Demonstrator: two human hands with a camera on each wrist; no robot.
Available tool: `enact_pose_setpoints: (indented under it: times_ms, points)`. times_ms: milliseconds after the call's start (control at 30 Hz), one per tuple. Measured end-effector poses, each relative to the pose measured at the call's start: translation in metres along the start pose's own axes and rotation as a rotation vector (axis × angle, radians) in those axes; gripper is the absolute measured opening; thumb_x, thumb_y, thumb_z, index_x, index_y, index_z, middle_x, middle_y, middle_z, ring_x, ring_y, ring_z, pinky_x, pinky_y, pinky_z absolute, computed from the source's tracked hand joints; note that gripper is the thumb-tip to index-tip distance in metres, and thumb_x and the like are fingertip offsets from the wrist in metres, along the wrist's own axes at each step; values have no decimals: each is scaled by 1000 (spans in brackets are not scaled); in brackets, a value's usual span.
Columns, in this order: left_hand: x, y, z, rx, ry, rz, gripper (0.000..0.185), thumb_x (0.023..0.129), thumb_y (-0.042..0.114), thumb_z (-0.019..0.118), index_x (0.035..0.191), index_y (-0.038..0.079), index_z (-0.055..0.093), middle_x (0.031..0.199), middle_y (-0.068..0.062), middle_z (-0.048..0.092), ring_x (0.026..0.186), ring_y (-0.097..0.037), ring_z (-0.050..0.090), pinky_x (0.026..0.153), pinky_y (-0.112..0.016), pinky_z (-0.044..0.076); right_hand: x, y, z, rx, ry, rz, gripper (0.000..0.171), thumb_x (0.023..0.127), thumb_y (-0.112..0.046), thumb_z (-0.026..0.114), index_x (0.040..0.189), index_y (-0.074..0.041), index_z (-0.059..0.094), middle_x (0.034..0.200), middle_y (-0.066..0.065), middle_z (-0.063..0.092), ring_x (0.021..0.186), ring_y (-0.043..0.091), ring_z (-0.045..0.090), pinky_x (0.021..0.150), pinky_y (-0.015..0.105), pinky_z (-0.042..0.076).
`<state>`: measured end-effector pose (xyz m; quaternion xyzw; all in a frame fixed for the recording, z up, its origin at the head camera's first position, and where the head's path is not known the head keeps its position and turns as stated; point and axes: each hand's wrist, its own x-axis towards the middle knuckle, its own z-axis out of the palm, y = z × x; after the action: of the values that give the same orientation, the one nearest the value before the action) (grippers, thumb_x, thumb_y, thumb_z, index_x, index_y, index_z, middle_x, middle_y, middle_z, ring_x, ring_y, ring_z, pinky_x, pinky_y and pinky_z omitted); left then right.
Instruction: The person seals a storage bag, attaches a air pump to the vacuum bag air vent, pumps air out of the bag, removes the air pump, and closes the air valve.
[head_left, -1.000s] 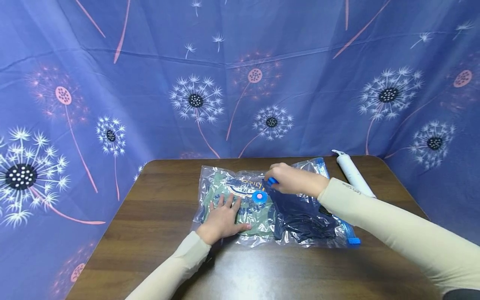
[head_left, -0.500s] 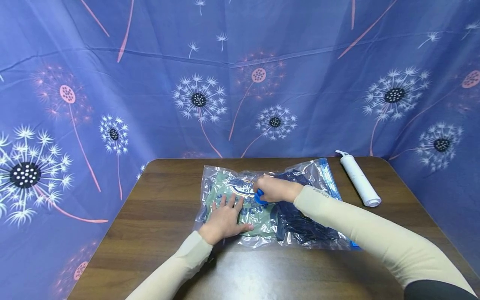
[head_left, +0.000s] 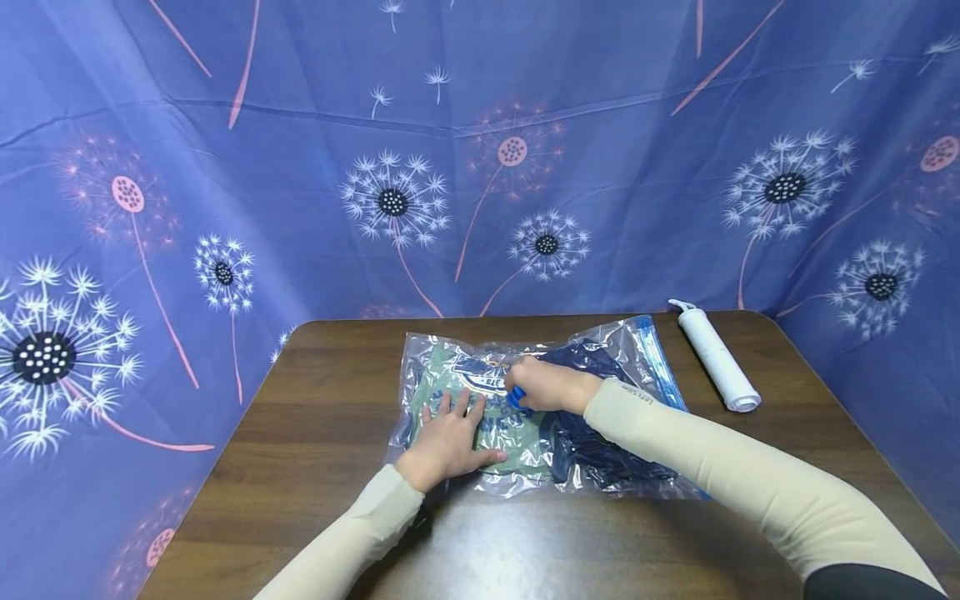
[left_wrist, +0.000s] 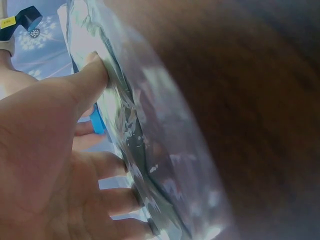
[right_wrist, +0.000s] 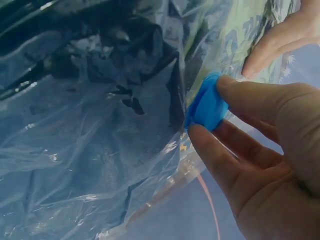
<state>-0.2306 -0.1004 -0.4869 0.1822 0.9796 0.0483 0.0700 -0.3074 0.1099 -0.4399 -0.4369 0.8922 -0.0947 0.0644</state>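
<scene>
A clear vacuum storage bag (head_left: 632, 337) lies flat on the table, with a folded green printed shirt (head_left: 432, 377) in its left part and dark clothing (head_left: 592, 437) in its right part. My left hand (head_left: 447, 443) rests on the green side, fingers spread; the left wrist view shows its thumb and fingertips against the plastic. With thumb and fingers my right hand (head_left: 551, 385) pinches a round blue valve cap (right_wrist: 210, 107), right at the bag's valve spot. The valve beneath is hidden by the cap and fingers.
A white hand pump (head_left: 716, 358) with a hooked handle lies right of the bag. The bag's blue zip strip (head_left: 660, 362) runs along its right end. Behind the wooden table (head_left: 315, 400) hangs a blue dandelion-print cloth (head_left: 300, 167).
My right hand has carried the blue cap left and down onto the valve, covering the blue ring with a pink centre. The left hand has stayed in place on the bag.
</scene>
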Motion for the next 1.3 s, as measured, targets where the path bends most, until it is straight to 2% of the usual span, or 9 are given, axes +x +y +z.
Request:
enact_pose_setpoints:
  times_ms: [267, 400, 533, 600, 700, 900, 1033, 1167, 1300]
  points:
    - [-2, 1, 2, -14, 6, 7, 106, 84, 83, 58, 162, 15, 34, 168, -19, 27, 151, -52, 27, 113, -77, 29, -1, -2, 5, 2, 10, 46, 16, 86, 0, 79, 102, -1, 78, 97, 11, 77, 89, 23, 72, 79, 33, 61]
    - [-2, 1, 3, -10, 7, 10, 106, 84, 83, 58, 162, 15, 34, 168, -19, 27, 151, -52, 27, 112, -77, 29, -1, -3, 8, -18, 34, 48, 10, 87, -4, 79, 97, -1, 78, 89, 10, 76, 76, 17, 69, 70, 30, 59]
    - [-1, 2, 3, -3, 9, 10, 106, 84, 83, 58, 162, 15, 35, 168, -19, 27, 151, -51, 27, 113, -77, 29, 1, -4, 9, -48, 62, 84, 14, 87, -10, 82, 93, 1, 75, 76, 6, 69, 61, 11, 57, 58, 28, 51]
    - [-1, 2, 3, -2, 12, 10, 105, 84, 82, 58, 162, 15, 35, 168, -19, 28, 151, -51, 28, 112, -77, 29, 2, -5, 10, -61, 64, 120, 18, 87, -14, 83, 93, 1, 75, 73, 4, 65, 58, 9, 52, 56, 27, 48]
    - [-1, 2, 3, 3, 16, 10, 105, 84, 83, 58, 162, 15, 35, 168, -19, 28, 151, -51, 28, 112, -77, 29, 3, -7, 12, -89, 80, 135, 23, 87, -17, 84, 95, 2, 74, 72, 4, 63, 57, 9, 52, 56, 28, 49]
    - [-1, 2, 3, 6, 22, 10, 105, 84, 83, 58, 161, 15, 36, 168, -19, 29, 151, -51, 29, 112, -77, 30, 3, -9, 14, -144, 92, 136, 24, 87, -19, 84, 95, 2, 75, 75, 9, 69, 60, 14, 63, 60, 30, 56]
    - [-1, 2, 3, 11, 20, 7, 105, 83, 83, 57, 161, 15, 36, 168, -19, 29, 151, -51, 29, 112, -77, 30, 0, -9, 11, -144, 57, 123, 30, 87, -22, 84, 104, 2, 74, 85, 11, 72, 72, 20, 70, 70, 34, 60]
    - [-2, 1, 2, 9, 19, 5, 105, 84, 83, 57, 162, 16, 36, 168, -19, 28, 151, -51, 28, 112, -77, 30, -3, -9, 7, -119, 38, 95, 32, 88, -16, 83, 112, 2, 72, 97, 13, 73, 87, 25, 72, 79, 36, 61]
    - [-2, 0, 2, 7, 23, 6, 105, 84, 83, 58, 162, 15, 36, 168, -19, 29, 151, -52, 29, 112, -77, 29, -2, -8, 5, -85, 30, 81, 22, 89, -9, 81, 107, 1, 74, 96, 13, 73, 85, 24, 71, 75, 33, 60]
